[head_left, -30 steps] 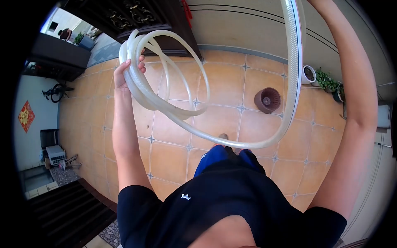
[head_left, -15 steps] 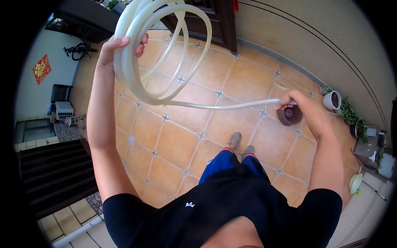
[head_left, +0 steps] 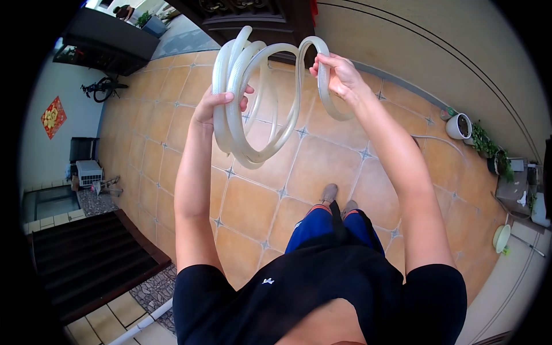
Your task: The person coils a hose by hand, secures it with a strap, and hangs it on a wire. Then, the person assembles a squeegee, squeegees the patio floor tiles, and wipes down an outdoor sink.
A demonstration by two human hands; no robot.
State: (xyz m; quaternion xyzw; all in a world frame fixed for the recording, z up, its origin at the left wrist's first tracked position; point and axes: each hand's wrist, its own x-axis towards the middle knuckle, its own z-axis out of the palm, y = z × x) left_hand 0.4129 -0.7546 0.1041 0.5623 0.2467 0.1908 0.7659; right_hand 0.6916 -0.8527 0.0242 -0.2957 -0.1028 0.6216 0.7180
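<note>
Head view, the only one I receive at my distance. A thick, translucent, whitish plastic hose (head_left: 220, 131), gathered in loose loops, is held up before the wearer, above the floor of square orange-tan tiles (head_left: 325, 167). The left hand (head_left: 223, 103) is closed round several strands, thumb across the near side and fingertips curled on the inner side; I judge that this bundled grip keeps the loops together while their lower bends hang freely. The right hand (head_left: 339, 73) is closed on a single strand, thumb and fingers pinching it just below an arched bend, presumably to steer that length apart from the bundle. Beyond this grip the strand curves down toward the wrist; I cannot tell where it ends.

Surroundings: behind the loops stands a dark brown, ornamented door (head_left: 247, 26), its lower part overlapped by the hose. The right forearm hides a strip of floor from me. Near the right wall are a white round flowerpot (head_left: 458, 127), trailing green plants (head_left: 484, 142) and a pale green basin (head_left: 501, 238); well apart, at left, is a black bicycle (head_left: 104, 89). Grey shoes (head_left: 329, 193) show beneath the hose.
</note>
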